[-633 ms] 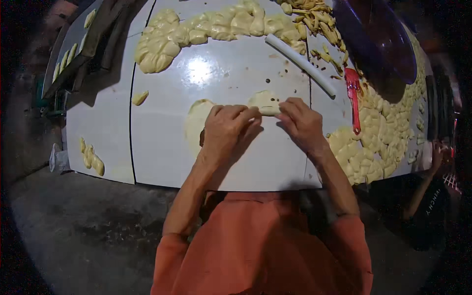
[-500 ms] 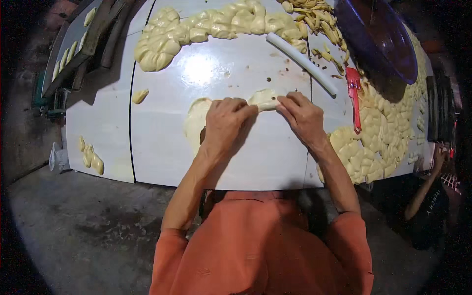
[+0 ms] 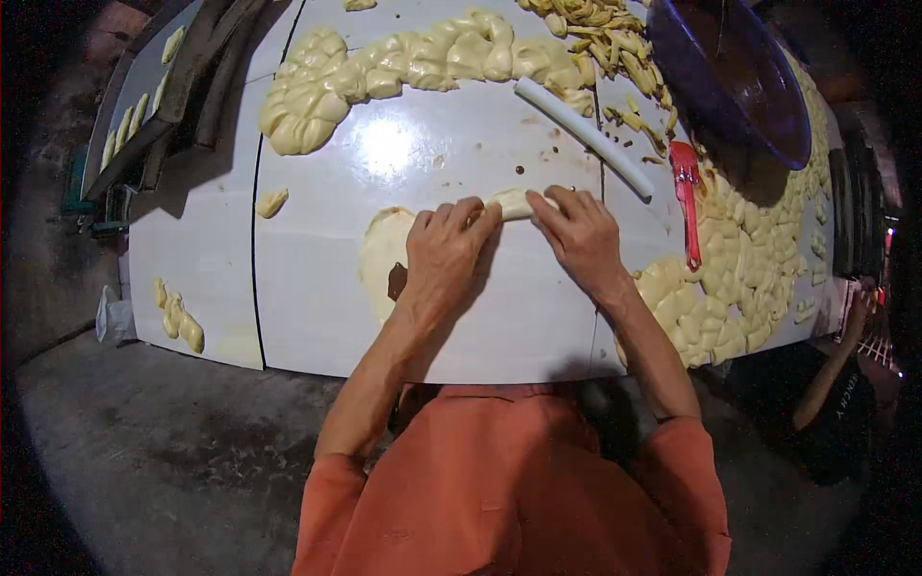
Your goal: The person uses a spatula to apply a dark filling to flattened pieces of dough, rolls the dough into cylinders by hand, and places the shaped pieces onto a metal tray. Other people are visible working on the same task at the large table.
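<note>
A narrow piece of pale dough (image 3: pixel 513 204), partly rolled up, lies between my fingertips on the white table (image 3: pixel 317 288). My left hand (image 3: pixel 451 250), fingers curled, pinches its left end, while my right hand (image 3: pixel 583 245) grips the right end between thumb and fingers. Just left of my left hand, a flattened round of dough (image 3: pixel 377 252) carries a dark brown filling (image 3: pixel 396 280), partly hidden by the hand. Beyond the roll, a white plastic rod (image 3: pixel 583 138) lies diagonally, and a red spatula (image 3: pixel 688 206) rests to the right.
Dough lumps (image 3: pixel 307 106) line the back, beside peeled banana pieces (image 3: pixel 615 48). A dark purple basin (image 3: pixel 730 86) sits back right above many flattened dough pieces (image 3: pixel 740 278). Trays with dough strips (image 3: pixel 134 120) stand at the left. Another person's arm (image 3: pixel 831 370) shows lower right.
The dough between my hands has become a narrower, more rolled piece and sits slightly farther from me than at first. My right hand has shifted a little to the left.
</note>
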The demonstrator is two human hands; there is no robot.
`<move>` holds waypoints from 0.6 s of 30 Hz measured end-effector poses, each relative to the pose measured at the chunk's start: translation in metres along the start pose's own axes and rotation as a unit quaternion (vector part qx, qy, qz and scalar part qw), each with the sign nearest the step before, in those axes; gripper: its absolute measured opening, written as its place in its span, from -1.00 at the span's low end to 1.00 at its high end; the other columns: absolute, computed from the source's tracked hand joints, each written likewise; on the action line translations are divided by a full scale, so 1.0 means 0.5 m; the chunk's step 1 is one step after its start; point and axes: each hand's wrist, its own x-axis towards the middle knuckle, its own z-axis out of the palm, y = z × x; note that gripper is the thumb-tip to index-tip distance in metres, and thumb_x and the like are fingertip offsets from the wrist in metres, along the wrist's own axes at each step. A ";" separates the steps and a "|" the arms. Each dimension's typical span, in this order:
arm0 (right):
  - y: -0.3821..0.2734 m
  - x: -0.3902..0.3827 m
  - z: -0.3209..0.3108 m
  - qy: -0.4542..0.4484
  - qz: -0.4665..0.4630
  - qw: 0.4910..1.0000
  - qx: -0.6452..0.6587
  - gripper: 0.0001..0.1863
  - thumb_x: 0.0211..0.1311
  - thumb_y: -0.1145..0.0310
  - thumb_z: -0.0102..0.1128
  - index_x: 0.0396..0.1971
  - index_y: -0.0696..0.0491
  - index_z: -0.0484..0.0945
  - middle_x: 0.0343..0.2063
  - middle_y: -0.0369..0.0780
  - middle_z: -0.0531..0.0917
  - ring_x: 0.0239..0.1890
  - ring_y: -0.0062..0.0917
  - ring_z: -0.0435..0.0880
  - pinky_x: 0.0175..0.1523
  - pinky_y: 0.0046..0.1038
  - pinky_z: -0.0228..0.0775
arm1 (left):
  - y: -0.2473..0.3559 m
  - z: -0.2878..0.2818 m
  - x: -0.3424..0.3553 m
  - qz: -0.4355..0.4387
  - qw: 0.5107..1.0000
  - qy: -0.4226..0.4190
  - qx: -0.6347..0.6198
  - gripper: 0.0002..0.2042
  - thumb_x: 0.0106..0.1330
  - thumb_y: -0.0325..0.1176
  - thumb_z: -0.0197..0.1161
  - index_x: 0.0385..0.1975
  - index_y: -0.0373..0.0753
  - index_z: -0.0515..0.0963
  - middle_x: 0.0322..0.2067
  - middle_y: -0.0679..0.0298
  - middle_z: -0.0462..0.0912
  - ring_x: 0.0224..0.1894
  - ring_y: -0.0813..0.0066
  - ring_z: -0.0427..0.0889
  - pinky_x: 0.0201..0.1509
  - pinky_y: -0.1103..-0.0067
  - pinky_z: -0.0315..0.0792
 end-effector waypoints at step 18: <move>0.018 0.064 -0.041 -0.081 0.055 0.981 0.165 -0.75 0.33 0.27 0.22 -0.11 0.10 0.60 -0.28 -0.11 0.58 -0.20 -0.20 0.64 -0.10 -0.19 0.53 | 0.000 -0.050 0.088 -0.065 0.986 -0.116 -0.097 -0.88 0.23 -0.42 0.35 -0.29 -0.29 0.63 -0.27 0.09 0.68 -0.18 0.03 0.66 -0.09 0.26 0.54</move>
